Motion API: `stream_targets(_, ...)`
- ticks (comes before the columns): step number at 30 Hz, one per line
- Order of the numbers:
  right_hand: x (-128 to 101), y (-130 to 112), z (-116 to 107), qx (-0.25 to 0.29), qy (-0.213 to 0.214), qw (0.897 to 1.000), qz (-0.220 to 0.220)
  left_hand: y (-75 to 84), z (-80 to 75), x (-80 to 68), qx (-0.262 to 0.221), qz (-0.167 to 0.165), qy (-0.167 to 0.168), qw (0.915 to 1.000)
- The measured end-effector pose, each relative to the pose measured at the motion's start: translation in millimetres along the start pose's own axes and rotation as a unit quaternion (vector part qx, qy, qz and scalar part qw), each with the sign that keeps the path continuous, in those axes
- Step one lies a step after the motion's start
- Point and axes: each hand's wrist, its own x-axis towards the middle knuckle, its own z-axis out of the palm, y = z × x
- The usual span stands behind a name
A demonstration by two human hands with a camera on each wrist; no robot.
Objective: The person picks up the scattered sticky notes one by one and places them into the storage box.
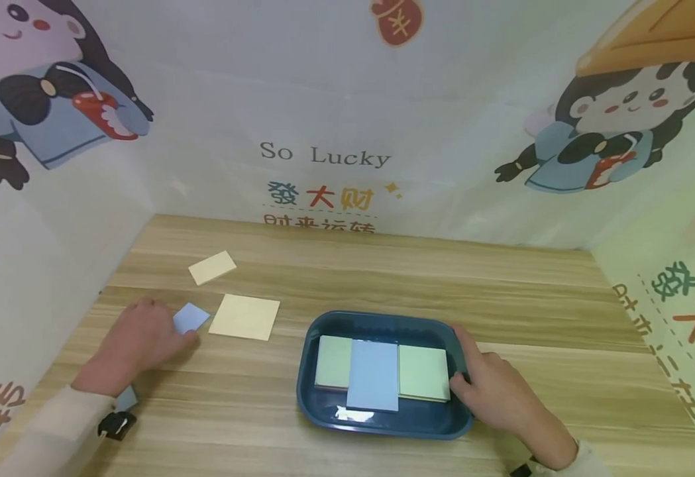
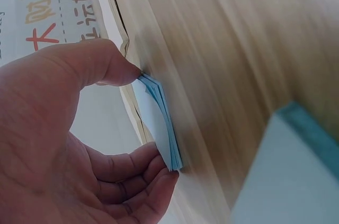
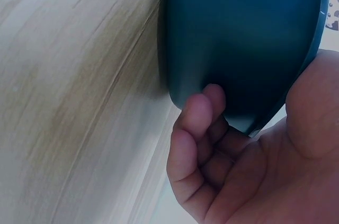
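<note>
My left hand (image 1: 144, 338) pinches a small blue pad of sticky notes (image 1: 191, 318) on the wooden table (image 1: 532, 311). In the left wrist view the thumb and fingers (image 2: 143, 168) grip the blue pad (image 2: 159, 123) at its edges. My right hand (image 1: 493, 387) holds the right rim of a dark blue tray (image 1: 383, 424), thumb over the edge. From the right wrist view, curled fingers (image 3: 198, 128) press on the tray's outer wall (image 3: 238, 38). Inside the tray lie a green pad (image 1: 421, 372), another pale green pad (image 1: 333, 361) and a blue pad (image 1: 373, 375) on top.
Two pale yellow pads lie on the table left of the tray, a larger one (image 1: 244, 317) and a smaller one (image 1: 212, 267) behind it. Printed paper walls (image 1: 347, 132) close in the table at the back and both sides.
</note>
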Motion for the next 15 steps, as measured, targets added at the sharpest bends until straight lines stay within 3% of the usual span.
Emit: stream_targets(15, -0.7, 0.9, 0.0, -0.003, 0.0, 1.0, -0.002, 1.3, 2.7, -7.8, -0.009, 0.005, 0.035, 0.9993)
